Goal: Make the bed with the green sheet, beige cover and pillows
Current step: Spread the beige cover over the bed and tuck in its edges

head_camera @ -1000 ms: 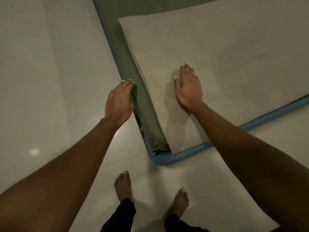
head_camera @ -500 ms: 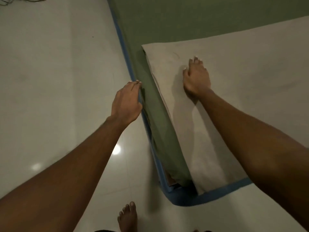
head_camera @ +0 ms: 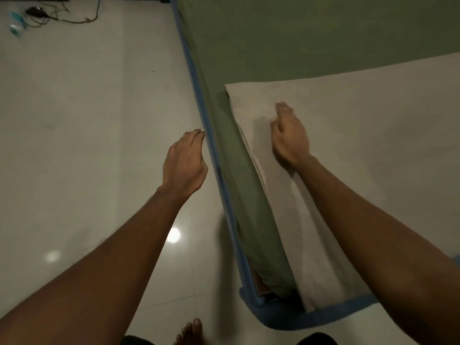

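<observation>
The right hand (head_camera: 290, 138) has slid farther along the beige cover (head_camera: 373, 135), loosely curled, smoothing it over the green sheet (head_camera: 298, 38); the left hand (head_camera: 184, 165), fingers together, holds nothing beside the bed's left edge.

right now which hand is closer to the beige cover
Right. The right hand lies on the beige cover near its upper left corner. The left hand is off the bed, over the floor by the blue mattress edge, with the green sheet between it and the cover.
</observation>
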